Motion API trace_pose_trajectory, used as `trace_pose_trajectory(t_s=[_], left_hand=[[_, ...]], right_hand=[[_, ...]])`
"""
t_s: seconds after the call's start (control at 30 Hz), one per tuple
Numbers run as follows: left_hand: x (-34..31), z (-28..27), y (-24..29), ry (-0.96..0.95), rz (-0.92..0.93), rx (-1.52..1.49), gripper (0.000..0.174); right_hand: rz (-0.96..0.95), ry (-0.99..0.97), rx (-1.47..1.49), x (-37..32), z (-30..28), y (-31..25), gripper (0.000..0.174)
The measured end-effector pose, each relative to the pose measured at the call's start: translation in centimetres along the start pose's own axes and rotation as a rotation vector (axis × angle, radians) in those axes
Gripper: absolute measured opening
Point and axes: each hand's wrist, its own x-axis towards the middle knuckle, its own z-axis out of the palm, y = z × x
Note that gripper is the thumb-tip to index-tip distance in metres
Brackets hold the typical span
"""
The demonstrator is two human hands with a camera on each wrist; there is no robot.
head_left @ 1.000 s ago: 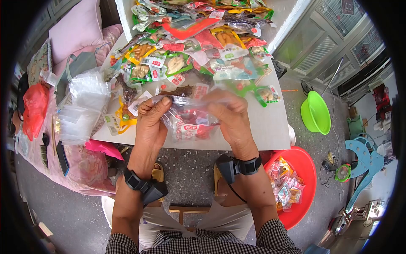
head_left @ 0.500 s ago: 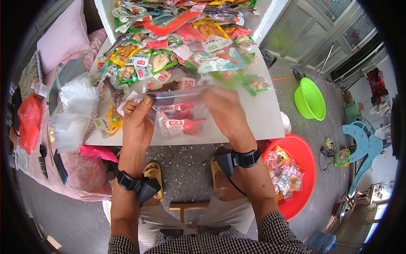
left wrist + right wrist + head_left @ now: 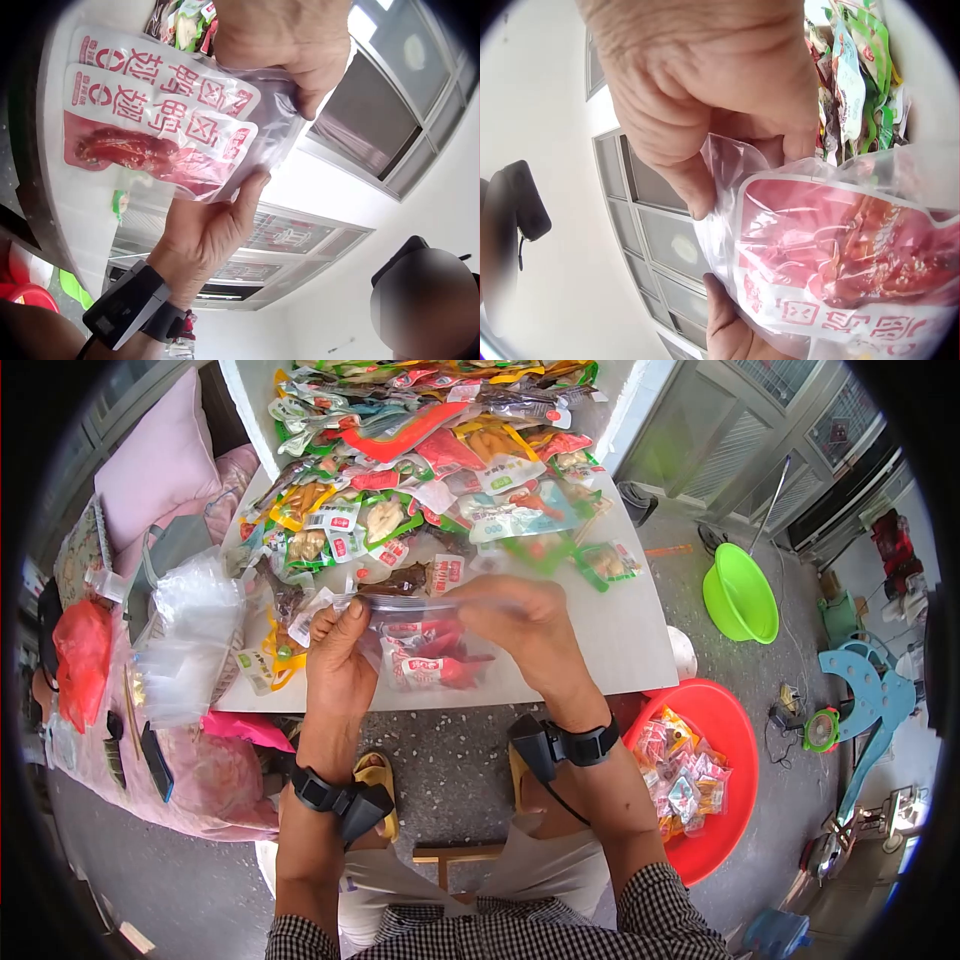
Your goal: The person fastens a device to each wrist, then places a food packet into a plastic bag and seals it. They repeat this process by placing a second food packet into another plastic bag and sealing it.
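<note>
A clear zip bag [image 3: 388, 628] holding red-and-white packets [image 3: 436, 668] hangs between both hands over the table's front edge. My left hand [image 3: 340, 660] pinches its top left corner between thumb and fingers. At the top right, my right hand [image 3: 522, 628] pinches the bag's top edge, somewhat blurred. In the left wrist view two packets [image 3: 150, 120] with red print lie overlapped inside the bag. The right wrist view shows my right hand [image 3: 712, 82] with thumb and fingers on the bag's plastic beside a packet [image 3: 840, 255].
Many colourful food packets [image 3: 385, 520] are heaped at the back of the table [image 3: 620, 650]. Empty clear bags [image 3: 195, 620] lie on the left beside a red bag [image 3: 85, 650]. A red tub [image 3: 742, 800] with small packets stands right on the floor, a green basin [image 3: 740, 595] beyond.
The view has shifted slightly. The right hand has moved along the bag's top edge towards the left hand, and the bag's top is less stretched out.
</note>
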Motion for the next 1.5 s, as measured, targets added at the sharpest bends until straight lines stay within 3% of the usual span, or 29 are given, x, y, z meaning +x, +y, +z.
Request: trace_pose_trajectory(t_s=[0.1,0.27,0.33,0.47,0.5,0.57,0.6,0.7,0.77,0.87,1.07,1.1,1.13,1.17,1.23,1.3,1.4,1.5], left_hand=[[0.1,-1.2,0.1,-0.119,0.011,-0.032,0.029],[0.3,-1.4,0.8,-0.203,-0.02,-0.016,0.035],[0.3,-1.6,0.6,-0.134,-0.038,-0.032,0.035],[0.5,0.8,0.8,-0.301,-0.055,0.068,0.055],[0.9,0.7,1.0,-0.381,-0.093,0.123,0.064],[0.6,1.0,1.1,-0.373,-0.12,0.238,0.067],[0.5,0.6,1.0,-0.356,-0.146,0.234,0.068],[0.1,-0.4,1.1,-0.429,-0.182,0.215,0.067],[0.0,-1.1,1.1,-0.441,-0.199,0.229,0.07],[-0.5,-0.8,0.8,-0.398,-0.221,0.286,0.072],[-0.7,-1.8,-0.8,-0.465,-0.283,0.259,0.067],[-0.9,-1.8,-1.0,-0.446,-0.297,0.271,0.068],[-1.1,-1.9,-1.2,-0.455,-0.308,0.276,0.068],[-1.2,-2.1,-1.4,-0.462,-0.317,0.282,0.068],[-1.5,-2.4,-1.6,-0.44,-0.325,0.304,0.068],[-1.8,-2.4,-1.9,-0.384,-0.324,0.335,0.069],[-1.9,-2.2,-1.9,-0.42,-0.337,0.349,0.069],[-2.2,-1.9,-2.1,-0.371,-0.33,0.372,0.069]], right_hand=[[0.02,-0.014,0.038,-0.2,-0.1,0.1,0.022],[0.151,-0.077,-0.097,-0.9,-1.2,-0.6,0.031],[0.191,-0.006,0.026,-1.4,-0.7,-1.0,0.032],[0.339,0.12,0.43,-2.6,-1.9,-2.9,0.034],[0.333,0.196,0.499,-3.6,-3.0,-3.6,0.039],[0.219,0.328,0.55,-6.7,-5.9,-4.8,0.041],[0.251,0.46,0.626,-9.0,-8.2,-4.7,0.042],[0.142,0.729,0.57,-17.6,-14.0,-5.2,0.041],[0.083,1.008,0.463,-24.8,-18.7,-3.6,0.039],[0.056,1.311,0.287,-34.1,-20.4,-2.0,0.041],[0.341,1.779,0.125,-49.3,-22.3,8.5,0.049],[0.297,1.82,0.182,-50.7,-21.7,10.1,0.055],[0.587,1.67,-0.462,-53.5,-21.3,12.3,0.055],[0.841,1.388,-1.077,-56.6,-21.1,14.7,0.055],[1.047,1.061,-1.542,-58.3,-20.6,16.1,0.055],[1.04,1.225,-1.324,-58.4,-19.7,16.7,0.053],[1.104,1.288,-1.196,-60.5,-20.0,17.4,0.061],[1.335,1.145,-1.093,-62.2,-18.9,15.6,0.054]])
